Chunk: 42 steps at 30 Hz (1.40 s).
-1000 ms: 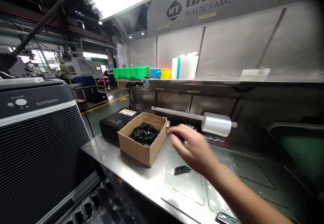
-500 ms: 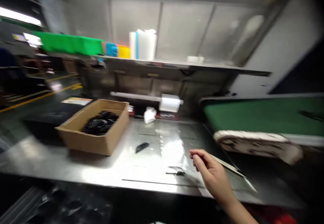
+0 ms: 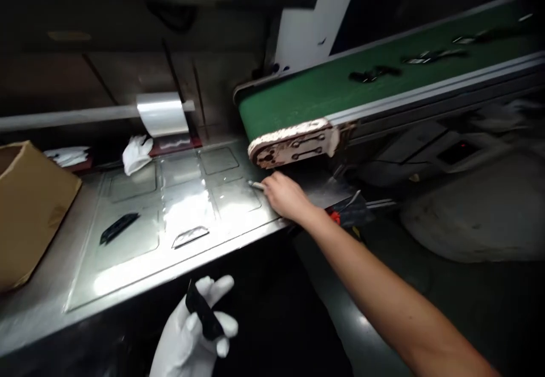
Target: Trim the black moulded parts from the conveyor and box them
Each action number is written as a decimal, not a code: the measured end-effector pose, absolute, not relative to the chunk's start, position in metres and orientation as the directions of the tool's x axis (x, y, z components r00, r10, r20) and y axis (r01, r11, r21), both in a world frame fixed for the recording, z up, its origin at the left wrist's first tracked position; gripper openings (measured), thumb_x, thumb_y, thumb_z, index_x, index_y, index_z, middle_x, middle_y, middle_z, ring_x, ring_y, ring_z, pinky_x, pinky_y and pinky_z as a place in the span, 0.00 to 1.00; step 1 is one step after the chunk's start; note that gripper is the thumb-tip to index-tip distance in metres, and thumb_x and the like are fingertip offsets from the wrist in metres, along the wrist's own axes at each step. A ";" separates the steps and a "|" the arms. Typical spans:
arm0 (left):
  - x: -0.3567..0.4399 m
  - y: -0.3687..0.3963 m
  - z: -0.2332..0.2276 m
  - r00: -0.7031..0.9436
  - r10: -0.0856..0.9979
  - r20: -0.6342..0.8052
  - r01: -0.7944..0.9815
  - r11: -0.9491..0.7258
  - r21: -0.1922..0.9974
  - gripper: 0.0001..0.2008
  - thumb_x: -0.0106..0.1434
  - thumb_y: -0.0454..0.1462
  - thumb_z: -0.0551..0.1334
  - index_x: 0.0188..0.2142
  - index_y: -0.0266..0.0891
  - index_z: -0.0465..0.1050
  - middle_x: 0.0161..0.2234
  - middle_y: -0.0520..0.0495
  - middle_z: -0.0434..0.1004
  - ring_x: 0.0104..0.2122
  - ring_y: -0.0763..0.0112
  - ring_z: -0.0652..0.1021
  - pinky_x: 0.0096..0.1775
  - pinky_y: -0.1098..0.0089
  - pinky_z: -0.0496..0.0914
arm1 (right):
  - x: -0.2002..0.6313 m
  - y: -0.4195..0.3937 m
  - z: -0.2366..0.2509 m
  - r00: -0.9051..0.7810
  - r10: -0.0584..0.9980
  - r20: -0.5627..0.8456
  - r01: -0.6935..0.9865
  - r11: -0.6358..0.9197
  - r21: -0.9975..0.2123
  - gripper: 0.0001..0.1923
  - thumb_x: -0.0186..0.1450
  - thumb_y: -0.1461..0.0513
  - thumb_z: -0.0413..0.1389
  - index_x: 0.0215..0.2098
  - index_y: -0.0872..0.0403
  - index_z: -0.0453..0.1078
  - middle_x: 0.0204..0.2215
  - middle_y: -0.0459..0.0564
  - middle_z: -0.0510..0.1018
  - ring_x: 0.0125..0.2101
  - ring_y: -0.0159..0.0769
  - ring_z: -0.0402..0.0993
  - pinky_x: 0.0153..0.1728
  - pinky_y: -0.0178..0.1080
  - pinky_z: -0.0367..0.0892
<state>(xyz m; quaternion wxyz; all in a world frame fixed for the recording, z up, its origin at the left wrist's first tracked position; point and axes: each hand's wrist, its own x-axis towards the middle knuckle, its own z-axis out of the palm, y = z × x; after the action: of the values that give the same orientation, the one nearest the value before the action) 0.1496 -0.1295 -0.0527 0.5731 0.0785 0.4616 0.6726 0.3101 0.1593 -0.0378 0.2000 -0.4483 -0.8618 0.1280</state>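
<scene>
A: What sat at far left?
B: A box point(image 3: 29, 212); a black part point(image 3: 118, 227) lay right of it.
A: The hands?
B: Bottom centre, the gloved left hand point(image 3: 193, 331) gripped a black piece point(image 3: 203, 318). The bare right hand point(image 3: 286, 197), mid-frame under the belt point(image 3: 340, 87), pinched a small metal tool point(image 3: 255, 184).

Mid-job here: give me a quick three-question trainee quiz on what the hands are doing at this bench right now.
1. True or false: the left hand wears a white glove.
2. What does the left hand hold? A) black plastic part B) film roll C) white rag
3. The bare right hand pinches a small thin ____ object at the tray's edge, just below the green conveyor.

Key
1. True
2. A
3. Metal-looking; what it is exactly cannot be told.
</scene>
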 end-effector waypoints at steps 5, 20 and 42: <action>0.144 -0.128 -0.054 -0.352 0.902 -0.251 -0.680 -0.062 0.731 0.17 0.66 0.49 0.68 0.53 0.53 0.82 0.60 0.38 0.79 0.23 0.78 0.78 0.25 0.77 0.70 | 0.318 0.103 -0.019 -0.734 0.664 0.139 0.463 0.640 -0.613 0.16 0.75 0.57 0.52 0.56 0.51 0.74 0.52 0.53 0.80 0.49 0.43 0.78 0.51 0.42 0.70; 0.154 -0.119 -0.066 -0.168 0.966 -0.195 -0.662 0.036 0.749 0.20 0.68 0.55 0.64 0.56 0.56 0.79 0.66 0.41 0.73 0.22 0.79 0.80 0.19 0.78 0.71 | 0.307 0.014 -0.031 -0.914 0.400 0.068 0.151 0.490 -0.859 0.14 0.78 0.60 0.51 0.56 0.50 0.75 0.49 0.46 0.84 0.47 0.35 0.80 0.45 0.36 0.72; 0.133 -0.122 -0.062 -0.059 0.986 -0.156 -0.629 0.085 0.773 0.21 0.74 0.50 0.59 0.58 0.44 0.79 0.68 0.37 0.69 0.20 0.83 0.79 0.16 0.82 0.69 | 0.300 0.009 -0.043 -0.927 0.344 0.146 0.094 0.593 -0.800 0.12 0.77 0.61 0.53 0.52 0.53 0.78 0.44 0.48 0.85 0.39 0.33 0.81 0.36 0.34 0.72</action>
<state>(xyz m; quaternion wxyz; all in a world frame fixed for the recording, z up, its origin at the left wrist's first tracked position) 0.1327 -0.1217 -0.0619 0.6406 0.2454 0.3634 0.6304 0.3000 0.0085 -0.0433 0.1441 -0.1244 -0.8807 0.4338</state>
